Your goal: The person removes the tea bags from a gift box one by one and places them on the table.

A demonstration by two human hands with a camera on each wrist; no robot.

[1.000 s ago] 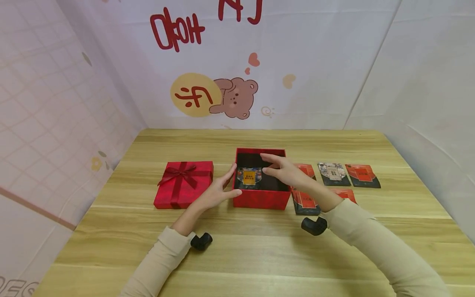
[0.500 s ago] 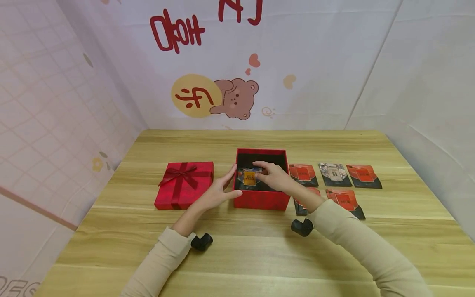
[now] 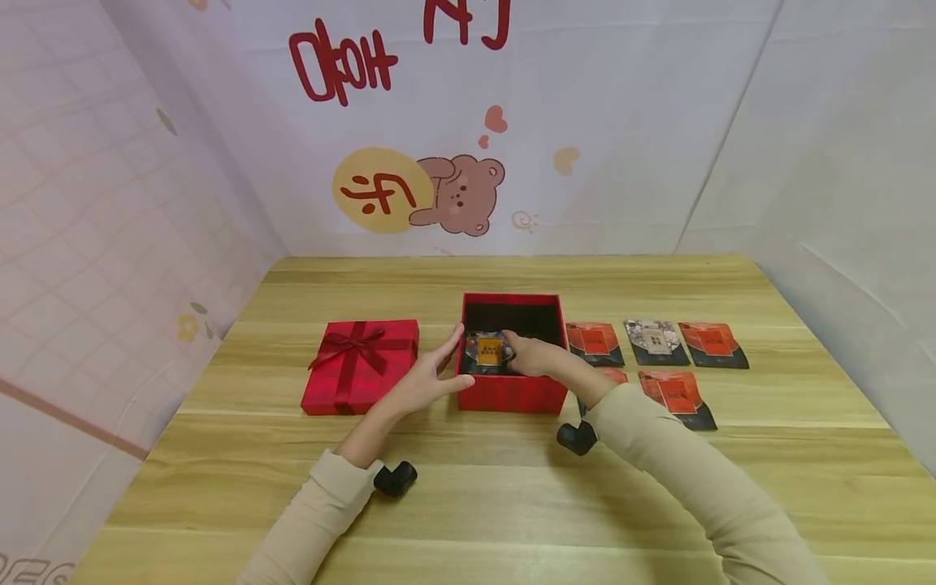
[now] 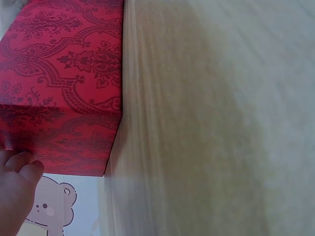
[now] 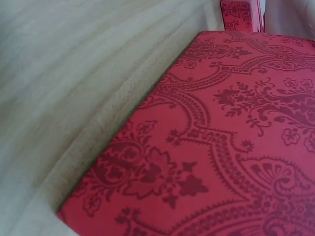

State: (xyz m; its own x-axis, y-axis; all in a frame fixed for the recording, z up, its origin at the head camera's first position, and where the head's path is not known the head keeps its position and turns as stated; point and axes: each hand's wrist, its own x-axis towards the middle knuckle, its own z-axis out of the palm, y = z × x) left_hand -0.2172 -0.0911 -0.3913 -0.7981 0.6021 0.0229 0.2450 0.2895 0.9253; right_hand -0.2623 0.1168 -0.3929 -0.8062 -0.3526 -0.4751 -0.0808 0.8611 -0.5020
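An open red box [image 3: 512,396] with a black inside stands mid-table in the head view. A dark printed sachet with a yellow label [image 3: 488,352] lies in its left part. My left hand [image 3: 420,382] rests against the box's left side, fingers extended along the wall and thumb at the front left corner. My right hand [image 3: 537,356] reaches down into the box over its right side, fingertips at the sachet's right edge. Whether they pinch it I cannot tell. The right wrist view is filled by the box's patterned wall [image 5: 236,128], with that hand's fingers out of sight.
A red lid with a ribbon bow [image 3: 361,366] lies left of the box. To the right are several sachets, including a white-patterned one [image 3: 656,342] and a red one [image 3: 676,396]; my right forearm partly covers another. The wooden table [image 3: 468,504] meets a printed backdrop [image 3: 621,162] behind.
My right hand has moved from above the box's right side over the sachet, then lowered to its right edge. The left hand and box have stayed in place; the view shifts slightly.
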